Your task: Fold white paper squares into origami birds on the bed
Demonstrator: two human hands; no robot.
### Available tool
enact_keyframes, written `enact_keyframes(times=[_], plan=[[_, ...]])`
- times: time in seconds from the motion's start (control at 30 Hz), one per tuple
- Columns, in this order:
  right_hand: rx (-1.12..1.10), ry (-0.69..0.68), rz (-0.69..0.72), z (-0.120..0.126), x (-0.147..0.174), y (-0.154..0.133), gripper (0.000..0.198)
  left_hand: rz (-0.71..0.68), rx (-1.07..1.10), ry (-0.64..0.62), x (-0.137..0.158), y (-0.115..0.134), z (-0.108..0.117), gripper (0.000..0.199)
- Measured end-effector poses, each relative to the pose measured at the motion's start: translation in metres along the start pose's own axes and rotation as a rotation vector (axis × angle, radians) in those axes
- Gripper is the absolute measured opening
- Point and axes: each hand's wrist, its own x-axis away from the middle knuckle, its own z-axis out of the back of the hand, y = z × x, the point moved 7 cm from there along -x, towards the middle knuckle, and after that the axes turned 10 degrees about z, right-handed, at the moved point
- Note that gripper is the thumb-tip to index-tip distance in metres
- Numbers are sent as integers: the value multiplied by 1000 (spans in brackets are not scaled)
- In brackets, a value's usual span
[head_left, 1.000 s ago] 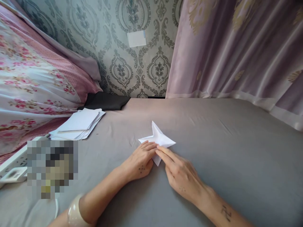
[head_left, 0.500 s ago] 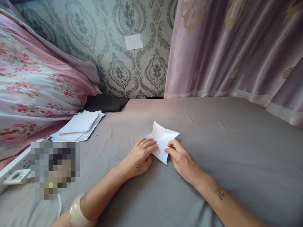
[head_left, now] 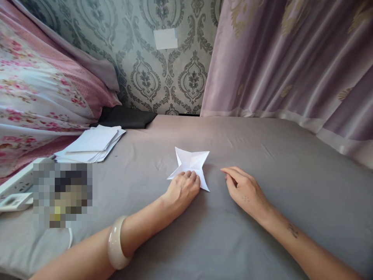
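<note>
A white folded paper (head_left: pixel 191 157) with four pointed corners, like a star, lies on the grey sheet in front of me. My left hand (head_left: pixel 184 188) is over its near side, fingers curled and closed on the paper; the fingertips and the part beneath them are hidden. Off to the paper's right, apart from it, my right hand (head_left: pixel 244 188) hovers with nothing in it. Its index finger is stretched out and the thumb sits slightly below, leaving a small gap.
A stack of white paper sheets (head_left: pixel 93 144) lies at the left, before a black flat item (head_left: pixel 125 117). A white power strip (head_left: pixel 21 181) and a blurred-out patch are nearer on that side. Curtains (head_left: pixel 262 77) hang at the right and a patterned wall (head_left: pixel 145 77) stands behind.
My right hand has let go of the paper and moved right. The paper has turned, and my left hand has shifted slightly right onto its near side. The view has tilted a little.
</note>
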Motion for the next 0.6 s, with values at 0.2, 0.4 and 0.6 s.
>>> enact_keyframes(times=[0.2,0.4,0.6], plan=[[-12,-234,105,-29,-4,-42,30,195,-18,-13,-13,3,0,16],[160,-234,143,-33,5,-37,27,26,79,-70,-10,7,-1,11],[121,-157,142,-24,14,-35,25,32,197,-38,-3,-2,-5,17]])
